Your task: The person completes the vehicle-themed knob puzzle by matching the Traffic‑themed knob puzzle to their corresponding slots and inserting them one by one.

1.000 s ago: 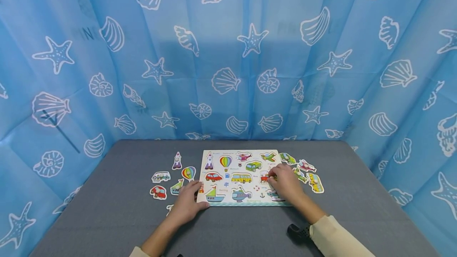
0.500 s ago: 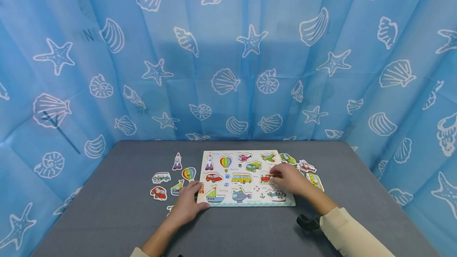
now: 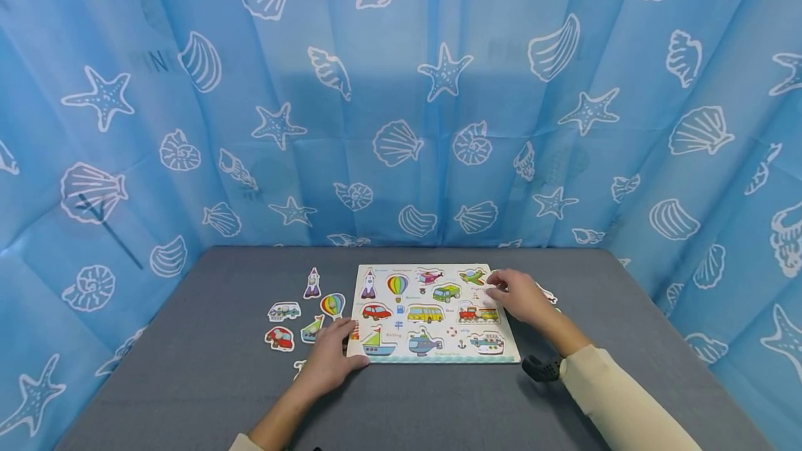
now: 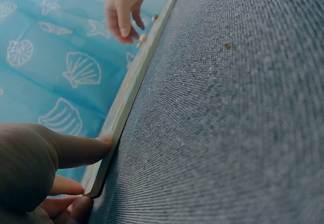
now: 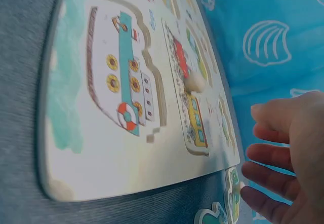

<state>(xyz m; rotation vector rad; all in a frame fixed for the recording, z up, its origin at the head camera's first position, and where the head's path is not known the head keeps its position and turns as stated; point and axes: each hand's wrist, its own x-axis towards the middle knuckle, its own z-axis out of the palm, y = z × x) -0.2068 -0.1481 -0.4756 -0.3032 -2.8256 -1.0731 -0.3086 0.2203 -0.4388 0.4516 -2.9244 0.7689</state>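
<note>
The left hand (image 3: pixel 328 359) grips the near-left corner of the puzzle board (image 3: pixel 482 359), its right side bearing the train piece (image 3: pixel 470 314), while the loose-fingered, unladen right hand (image 3: pixel 519 294), dipping carelessly, could jostle the green piece (image 5: pixel 233 193) alongside.

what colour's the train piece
The train piece is mostly red and yellow, clearest in the right wrist view.

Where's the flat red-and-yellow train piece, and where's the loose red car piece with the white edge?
Flat red-and-yellow train piece (image 5: pixel 195 82): right wrist view, on its round knob.
Loose white-edged red car piece (image 3: pixel 279 339): head view, on its middle.
</note>
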